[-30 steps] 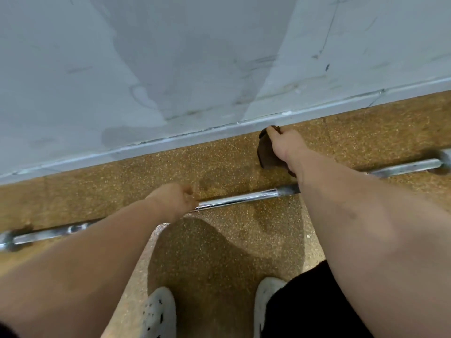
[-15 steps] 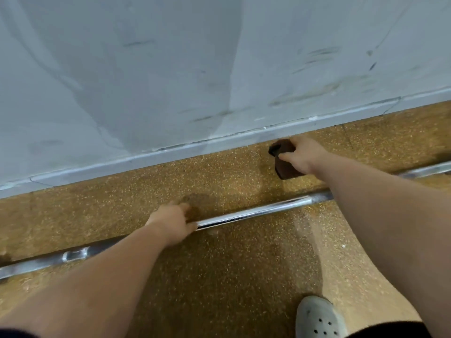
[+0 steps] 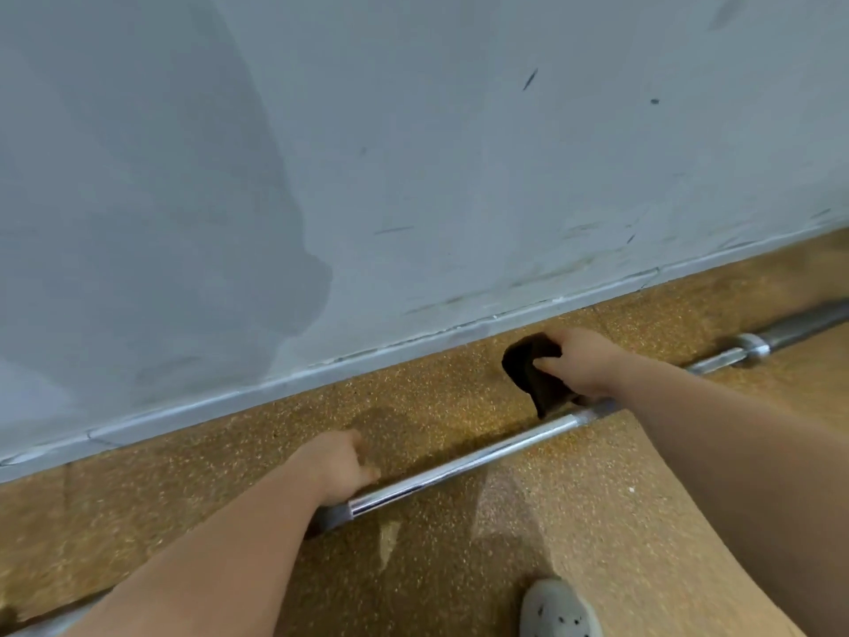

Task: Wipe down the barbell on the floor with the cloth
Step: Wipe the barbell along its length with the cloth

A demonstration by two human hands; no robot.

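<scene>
A chrome barbell (image 3: 464, 464) lies on the speckled tan floor, running from lower left up to the right edge, where a collar and darker sleeve (image 3: 753, 347) show. My left hand (image 3: 333, 466) is closed around the shaft near its middle. My right hand (image 3: 576, 360) holds a dark brown cloth (image 3: 533, 374) just above and behind the shaft, further right; the cloth's lower corner hangs down to the bar. My right forearm hides the shaft behind it.
A grey scuffed wall (image 3: 413, 154) with a pale baseboard (image 3: 321, 367) stands close behind the bar. My white perforated shoe (image 3: 558, 611) is on the floor at the bottom right.
The view has swung left and tilted up the wall. My right hand with the cloth has come down closer to the shaft. My left hand keeps its grip on the bar.
</scene>
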